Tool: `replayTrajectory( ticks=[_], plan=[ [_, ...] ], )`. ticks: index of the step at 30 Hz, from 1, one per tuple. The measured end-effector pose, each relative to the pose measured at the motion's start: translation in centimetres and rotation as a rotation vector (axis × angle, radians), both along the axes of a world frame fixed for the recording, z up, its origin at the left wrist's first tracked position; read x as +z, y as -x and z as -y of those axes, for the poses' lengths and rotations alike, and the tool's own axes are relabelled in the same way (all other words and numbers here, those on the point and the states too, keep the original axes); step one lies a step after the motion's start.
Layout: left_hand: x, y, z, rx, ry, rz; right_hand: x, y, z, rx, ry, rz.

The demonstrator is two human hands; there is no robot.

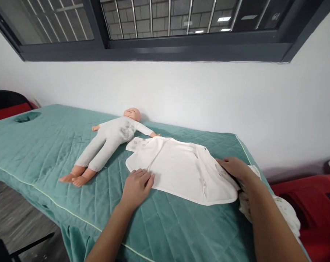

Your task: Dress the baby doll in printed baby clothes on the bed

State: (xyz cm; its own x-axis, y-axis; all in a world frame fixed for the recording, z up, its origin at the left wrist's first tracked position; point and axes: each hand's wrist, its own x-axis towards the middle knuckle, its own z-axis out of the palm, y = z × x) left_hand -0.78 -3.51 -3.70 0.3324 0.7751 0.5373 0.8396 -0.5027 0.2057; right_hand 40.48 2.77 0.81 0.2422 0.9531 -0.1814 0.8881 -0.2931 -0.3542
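Note:
A white baby garment (178, 167) lies spread on the green quilted bed cover, its tabbed end at the left. My left hand (137, 189) is at its near left edge, the fingers curled down on the cloth and the thumb close beside them. At the right end, my right hand (236, 170) has its fingers closed on the folded, printed edge. Their tips are partly hidden. A baby doll (110, 136) in a pale grey suit lies on its back to the left, one hand close to the garment's far edge.
The bed (52, 145) stands along a white wall under a barred window (167, 18). Bunched printed white cloth (286, 214) lies at its right end, partly behind my right forearm. Red furniture (309, 207) stands at the right. A face hole (27, 116) opens far left.

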Motion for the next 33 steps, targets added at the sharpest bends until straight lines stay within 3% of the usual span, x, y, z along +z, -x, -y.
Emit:
replayTrajectory(
  ticks=[5,8,12,15,19,22,25,30,33],
  plan=[
    [1.2,-2.0,-0.3,0.053,0.01,0.065,1.7,0.6,1.8,0.187,0.129,-0.183],
    [2.3,-5.7,-1.9,-0.054,0.097,0.167,2.0,1.2,2.1,0.224,0.145,-0.226],
    [3.3,-12.5,-5.9,-0.21,0.271,0.199,1.2,1.2,1.8,0.135,0.058,-0.325],
    [3.4,-16.5,-8.8,-0.238,0.392,0.11,0.6,0.4,1.5,0.016,-0.061,-0.388],
    [2.5,-18.9,-11.1,-0.168,0.415,-0.013,0.2,0.0,1.1,-0.1,-0.222,-0.262],
    [1.8,-19.0,-11.6,-0.236,0.372,-0.027,0.3,0.2,0.9,-0.12,-0.292,-0.221],
    [1.6,-18.6,-11.6,-0.314,0.351,-0.042,0.9,0.0,1.4,-0.056,-0.18,-0.237],
    [1.7,-18.5,-11.4,-0.305,0.334,-0.126,2.5,-1.7,3.4,0.088,0.132,-0.254],
    [1.6,-18.6,-11.2,-0.299,0.336,-0.173,2.5,-2.6,3.9,0.094,0.248,-0.292]
  ],
)
